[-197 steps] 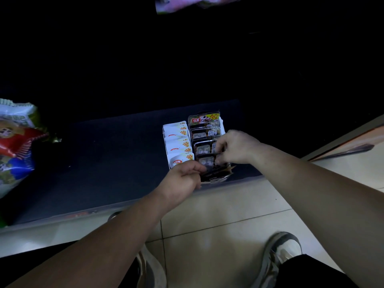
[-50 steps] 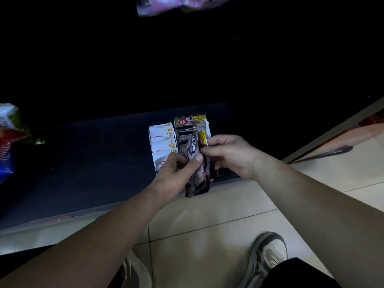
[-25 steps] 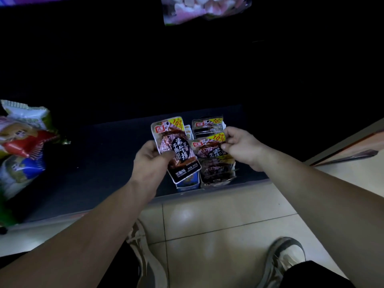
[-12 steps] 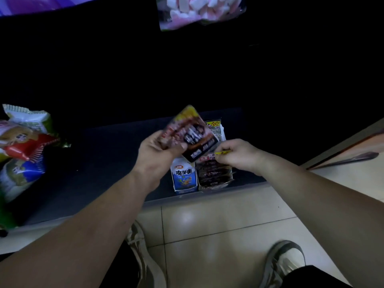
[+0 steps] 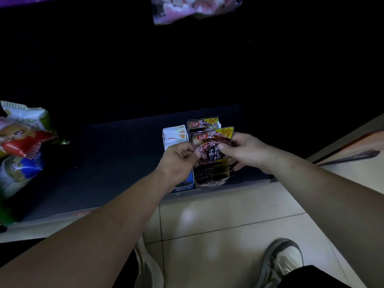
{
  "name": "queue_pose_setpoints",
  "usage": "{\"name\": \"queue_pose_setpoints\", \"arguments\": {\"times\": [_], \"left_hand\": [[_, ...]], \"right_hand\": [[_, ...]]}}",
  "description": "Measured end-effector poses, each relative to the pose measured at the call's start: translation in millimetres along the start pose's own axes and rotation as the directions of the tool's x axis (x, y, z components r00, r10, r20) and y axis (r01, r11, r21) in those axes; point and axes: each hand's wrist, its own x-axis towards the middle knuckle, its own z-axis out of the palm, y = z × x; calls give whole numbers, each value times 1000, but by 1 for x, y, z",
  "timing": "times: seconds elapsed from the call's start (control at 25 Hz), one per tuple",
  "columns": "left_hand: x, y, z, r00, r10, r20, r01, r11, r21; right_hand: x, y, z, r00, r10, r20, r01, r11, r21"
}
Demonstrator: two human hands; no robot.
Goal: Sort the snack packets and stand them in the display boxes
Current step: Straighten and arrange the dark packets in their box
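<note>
Both hands hold one dark snack packet upright. The left hand pinches its left edge between thumb and fingers, and the right hand grips its right edge with the thumb across the face. The packet hangs just above the front of the dark display box, which sits directly below the grip on the low shelf. A matching packet stands behind the grip, and the white box lies just beside the left grip.

To do this step well, keep the packet square with its printed face forward. Lower its bottom edge straight down into the slot under the grip, in front of the standing packets. The light is dim, so the free room there seems small, though that is hard to judge. Ease one hand off only once the packet stands by itself.
</note>
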Motion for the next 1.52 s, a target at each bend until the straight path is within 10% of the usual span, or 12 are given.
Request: {"name": "queue_pose_setpoints", "arguments": {"times": [0.28, 0.84, 1.08, 1.52], "left_hand": [[2, -1, 7, 997, -10, -81, -7, 979, -203], [-6, -18, 15, 1000, -7, 5, 7, 993, 114], [-3, -27, 13, 991, 128, -27, -114, 944, 308], [-1, -36, 9, 991, 130, -14, -125, 972, 199]], "right_hand": [[9, 12, 5, 999, 32, -30, -39, 959, -280], [23, 15, 6, 980, -85, -179, 77, 996, -50], [47, 4, 12, 962, -227, -150, 124, 855, -503], [65, -1, 28, 984, -130, -120, 15, 736, -677]]}}
